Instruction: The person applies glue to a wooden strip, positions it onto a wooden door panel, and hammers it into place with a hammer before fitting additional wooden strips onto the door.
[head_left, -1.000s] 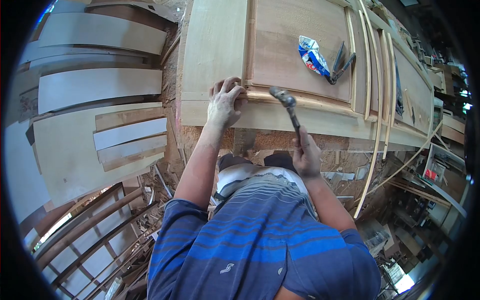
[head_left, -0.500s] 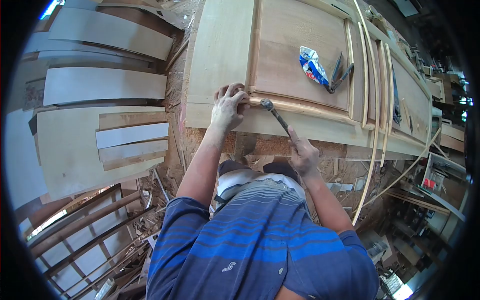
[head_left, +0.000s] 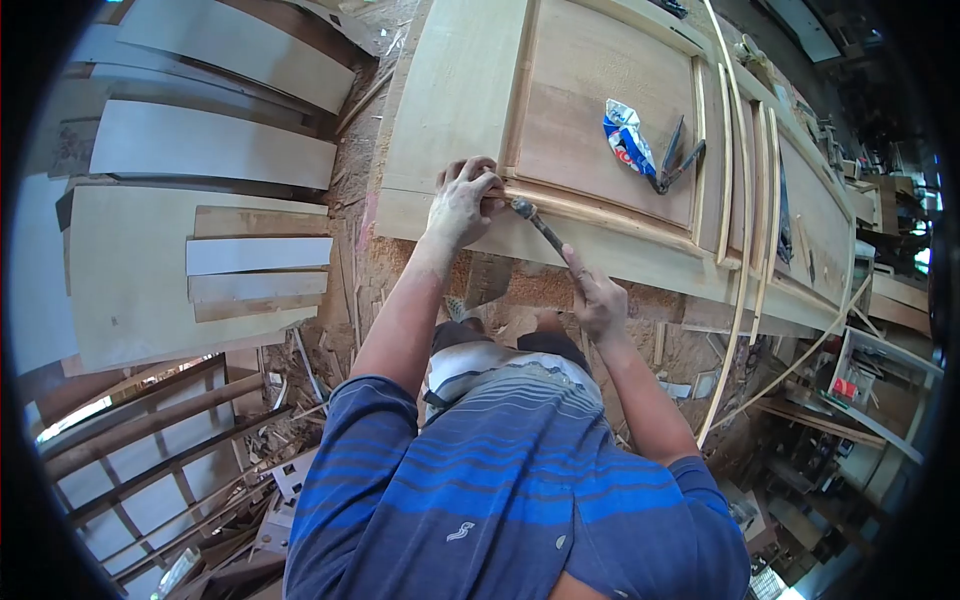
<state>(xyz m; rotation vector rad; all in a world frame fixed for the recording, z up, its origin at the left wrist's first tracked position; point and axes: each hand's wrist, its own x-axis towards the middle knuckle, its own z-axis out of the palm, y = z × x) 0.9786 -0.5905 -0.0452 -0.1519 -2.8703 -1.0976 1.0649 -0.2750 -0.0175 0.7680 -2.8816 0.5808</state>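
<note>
My right hand point(head_left: 599, 303) is wrapped round the handle of a hammer point(head_left: 541, 228). The hammer's head is beside the left end of a wooden moulding strip point(head_left: 610, 219) that runs along the panel's near edge. At that end my left hand point(head_left: 464, 203) rests with bent fingers drawn together; what they hold is too small to make out. Both hands are over the near edge of a pale wooden door panel point(head_left: 454, 90). On its recessed part lie a blue and white packet point(head_left: 627, 138) and open pincers point(head_left: 675, 165).
Long thin wooden strips point(head_left: 741, 230) lie across the panel's right part and stick out past its near edge. Pale boards point(head_left: 213, 145) are stacked at the left. At the right stands an open box point(head_left: 880, 375) with red items. Wood scraps litter the floor.
The hammer head has come down and left, close to my left hand. My left hand stays at the moulding's end. The whole view has shifted slightly.
</note>
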